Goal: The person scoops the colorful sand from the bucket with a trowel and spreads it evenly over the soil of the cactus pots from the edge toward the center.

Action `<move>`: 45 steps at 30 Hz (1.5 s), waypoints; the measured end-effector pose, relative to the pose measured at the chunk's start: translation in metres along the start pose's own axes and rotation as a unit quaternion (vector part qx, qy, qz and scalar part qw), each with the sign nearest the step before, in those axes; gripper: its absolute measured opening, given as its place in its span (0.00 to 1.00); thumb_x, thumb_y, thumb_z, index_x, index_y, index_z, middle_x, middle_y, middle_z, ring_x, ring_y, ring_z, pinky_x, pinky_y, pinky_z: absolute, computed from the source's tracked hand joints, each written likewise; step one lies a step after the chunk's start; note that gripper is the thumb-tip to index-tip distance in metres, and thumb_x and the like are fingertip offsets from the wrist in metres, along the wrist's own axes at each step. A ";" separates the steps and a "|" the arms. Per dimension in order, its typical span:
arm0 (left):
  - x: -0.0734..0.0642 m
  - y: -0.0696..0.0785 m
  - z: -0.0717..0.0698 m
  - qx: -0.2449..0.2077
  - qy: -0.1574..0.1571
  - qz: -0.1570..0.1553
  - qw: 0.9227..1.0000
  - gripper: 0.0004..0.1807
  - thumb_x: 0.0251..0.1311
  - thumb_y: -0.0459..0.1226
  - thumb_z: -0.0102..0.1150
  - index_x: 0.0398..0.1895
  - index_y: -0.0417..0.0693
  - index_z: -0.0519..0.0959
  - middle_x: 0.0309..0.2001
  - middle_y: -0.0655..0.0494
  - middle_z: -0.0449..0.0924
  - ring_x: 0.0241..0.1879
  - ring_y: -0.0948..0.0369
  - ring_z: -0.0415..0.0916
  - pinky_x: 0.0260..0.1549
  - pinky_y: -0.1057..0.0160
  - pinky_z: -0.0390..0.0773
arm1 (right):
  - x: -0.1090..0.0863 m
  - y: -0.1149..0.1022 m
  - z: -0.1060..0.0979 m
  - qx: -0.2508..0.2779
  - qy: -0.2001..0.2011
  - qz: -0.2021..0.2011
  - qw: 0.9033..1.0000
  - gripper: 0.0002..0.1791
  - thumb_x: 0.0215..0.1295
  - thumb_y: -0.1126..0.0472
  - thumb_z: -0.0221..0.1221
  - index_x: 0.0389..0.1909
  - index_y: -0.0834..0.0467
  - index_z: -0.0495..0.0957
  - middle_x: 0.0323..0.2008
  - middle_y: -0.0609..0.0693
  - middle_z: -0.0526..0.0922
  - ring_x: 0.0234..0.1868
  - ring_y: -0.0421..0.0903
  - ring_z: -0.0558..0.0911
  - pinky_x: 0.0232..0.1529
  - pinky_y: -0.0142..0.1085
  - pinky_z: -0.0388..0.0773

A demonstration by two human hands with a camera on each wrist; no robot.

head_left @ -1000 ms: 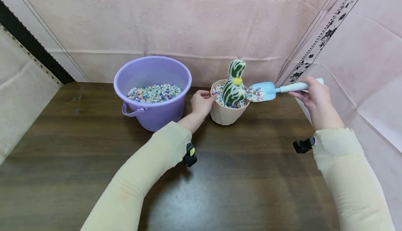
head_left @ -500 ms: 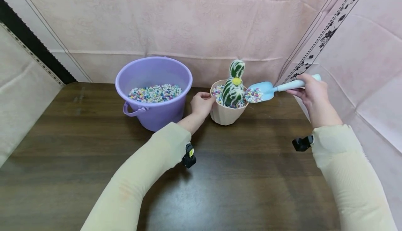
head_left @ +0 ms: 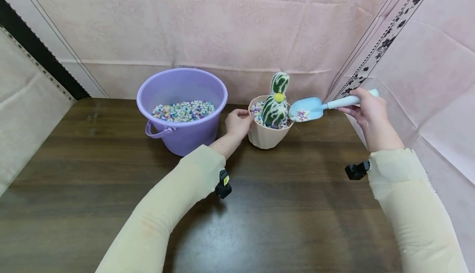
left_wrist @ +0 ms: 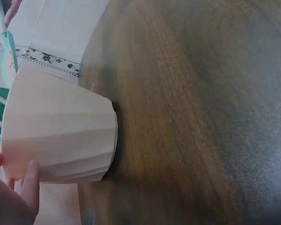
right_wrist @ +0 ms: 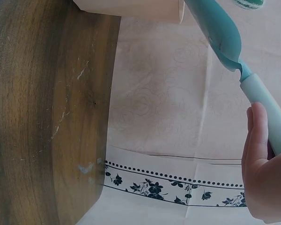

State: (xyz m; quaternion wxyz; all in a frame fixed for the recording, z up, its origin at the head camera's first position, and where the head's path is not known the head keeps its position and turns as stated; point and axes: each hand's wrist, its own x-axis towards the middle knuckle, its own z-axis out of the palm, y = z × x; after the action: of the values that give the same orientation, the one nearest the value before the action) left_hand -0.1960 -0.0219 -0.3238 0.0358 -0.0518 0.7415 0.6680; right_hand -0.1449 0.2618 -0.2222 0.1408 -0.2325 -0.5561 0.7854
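My left hand (head_left: 238, 122) holds the rim of a cream flower pot (head_left: 267, 137), with finger and thumb against its left side. A green-and-white striped cactus (head_left: 274, 112) with a yellow flower stands in the pot among small coloured pebbles (head_left: 257, 109). My right hand (head_left: 372, 114) grips the pale handle of a light blue trowel (head_left: 313, 107). The trowel's blade is at the pot's right rim, and a small heap of pebbles lies near its tip. In the right wrist view the trowel (right_wrist: 225, 35) shows from below, its pebbles hidden.
Left of the pot stands a purple bucket (head_left: 193, 135), partly filled with the same pebbles; its handle hangs at the front left. Both stand on a dark wooden table (head_left: 282, 219). A pale patterned cloth wall (head_left: 230, 25) rises behind and another on the right.
The trowel has shifted slightly left toward the pot, and fewer pebbles lie on its blade. My left hand stays on the pot's rim.
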 end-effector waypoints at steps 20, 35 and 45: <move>0.000 0.001 0.000 0.050 0.023 0.026 0.998 0.16 0.55 0.36 0.61 0.47 0.39 0.78 0.43 0.45 0.83 0.45 0.55 0.80 0.44 0.63 0.82 | -0.002 -0.001 0.013 -0.035 0.003 -0.054 0.998 0.11 0.57 0.70 0.56 0.36 0.61 0.62 0.22 0.49 0.74 0.20 0.43 0.83 0.26 0.38 0.84; 0.002 0.001 0.000 0.043 0.020 0.021 0.999 0.16 0.57 0.37 0.60 0.47 0.40 0.78 0.44 0.45 0.83 0.45 0.56 0.80 0.44 0.64 0.82 | -0.011 -0.011 0.036 -0.081 0.011 -0.108 0.991 0.08 0.54 0.71 0.55 0.27 0.62 0.64 0.15 0.48 0.74 0.17 0.42 0.83 0.19 0.35 0.82; 0.000 0.003 0.000 0.040 0.015 0.016 0.999 0.16 0.57 0.37 0.60 0.48 0.40 0.78 0.45 0.45 0.83 0.46 0.56 0.80 0.45 0.64 0.81 | -0.021 -0.013 0.049 -0.130 -0.009 -0.188 0.974 0.07 0.52 0.72 0.55 0.19 0.61 0.70 0.12 0.45 0.75 0.16 0.39 0.82 0.16 0.32 0.80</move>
State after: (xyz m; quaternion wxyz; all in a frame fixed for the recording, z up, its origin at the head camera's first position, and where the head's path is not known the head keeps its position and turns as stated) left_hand -0.1962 -0.0215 -0.3203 0.0160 -0.0487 0.7691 0.6371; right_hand -0.1529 0.2165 -0.1923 0.2493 -0.1336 -0.6886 0.6677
